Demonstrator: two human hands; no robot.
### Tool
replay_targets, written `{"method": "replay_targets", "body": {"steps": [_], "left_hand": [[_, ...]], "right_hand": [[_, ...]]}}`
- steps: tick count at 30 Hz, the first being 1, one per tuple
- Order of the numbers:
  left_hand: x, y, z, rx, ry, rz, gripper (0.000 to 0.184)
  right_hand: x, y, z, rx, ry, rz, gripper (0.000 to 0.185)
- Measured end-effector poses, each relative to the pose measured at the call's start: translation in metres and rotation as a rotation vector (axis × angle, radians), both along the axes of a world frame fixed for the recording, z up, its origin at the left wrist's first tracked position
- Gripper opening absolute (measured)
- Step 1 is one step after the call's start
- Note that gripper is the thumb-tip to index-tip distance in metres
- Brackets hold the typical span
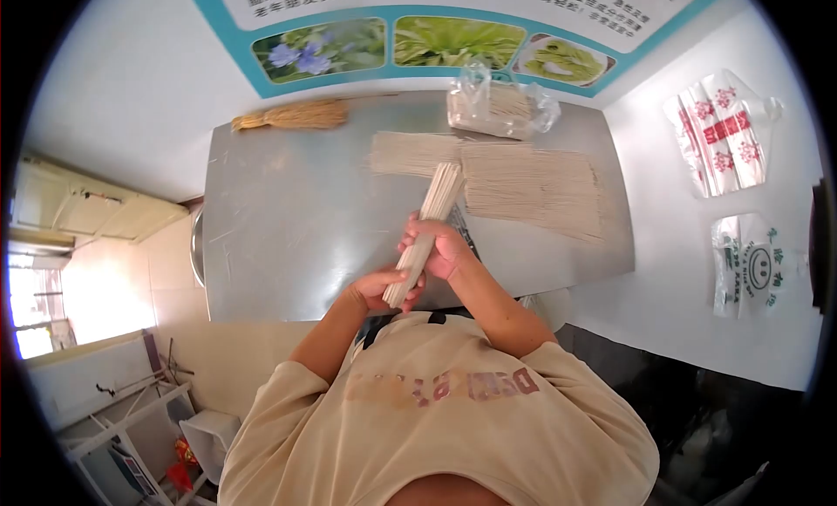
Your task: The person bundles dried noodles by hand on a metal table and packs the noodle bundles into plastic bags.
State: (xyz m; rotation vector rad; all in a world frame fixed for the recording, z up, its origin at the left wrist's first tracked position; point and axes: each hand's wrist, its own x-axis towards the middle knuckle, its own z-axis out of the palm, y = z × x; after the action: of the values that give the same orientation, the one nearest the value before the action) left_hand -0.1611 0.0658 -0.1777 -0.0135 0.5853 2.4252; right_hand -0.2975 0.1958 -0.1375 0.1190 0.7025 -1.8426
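Note:
Both hands hold one bundle of thin, pale dry noodles [442,192], tilted with its top end leaning right, over the front part of the metal table [288,210]. My left hand [382,288] is wrapped round the bundle's lower end. Higher up, around its middle, my right hand [443,244] grips it. Beyond the bundle, loose noodles [532,183] lie spread flat in a wide layer, and a smaller layer [410,151] lies to its left. A clear plastic bag [501,109] with more noodles sits at the table's back edge.
A straw brush [292,115] lies at the back left of the table. Plastic bags with red print [719,133] and green print [748,266] hang on the right wall. A poster [458,40] is behind the table. A white bin [209,438] stands at the lower left.

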Motion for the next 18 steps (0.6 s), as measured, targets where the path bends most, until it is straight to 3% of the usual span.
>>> {"method": "replay_targets", "body": {"steps": [1,3,4,5,7,10,14,18], "left_hand": [[-0.012,0.008,0.003,0.003,0.004,-0.013,0.049],[-0.036,0.026,0.022,0.067,-0.400,0.280,0.072],[-0.048,0.029,0.011,0.225,-0.410,0.381,0.080],[-0.061,0.036,0.010,0.221,-0.413,0.376,0.080],[-0.092,0.050,0.010,0.280,-0.578,0.687,0.077],[-0.123,0.058,0.009,0.207,-0.536,0.724,0.068],[-0.140,0.056,-0.007,0.022,-0.685,0.792,0.055],[-0.124,0.053,-0.020,-0.150,-0.767,0.871,0.039]], "right_hand": [[-0.010,0.008,0.007,0.072,0.042,-0.095,0.021],[-0.035,0.020,0.016,0.096,0.020,-0.198,0.020],[-0.044,0.024,0.016,0.093,0.136,-0.295,0.021],[-0.052,0.026,0.015,0.088,0.249,-0.393,0.021],[-0.063,0.027,0.022,0.097,0.269,-0.421,0.020],[-0.109,0.031,0.040,0.069,0.402,-0.533,0.021],[-0.228,0.032,0.060,0.033,0.855,-0.723,0.023],[-0.339,0.022,0.035,0.364,1.328,-0.490,0.016]]}}
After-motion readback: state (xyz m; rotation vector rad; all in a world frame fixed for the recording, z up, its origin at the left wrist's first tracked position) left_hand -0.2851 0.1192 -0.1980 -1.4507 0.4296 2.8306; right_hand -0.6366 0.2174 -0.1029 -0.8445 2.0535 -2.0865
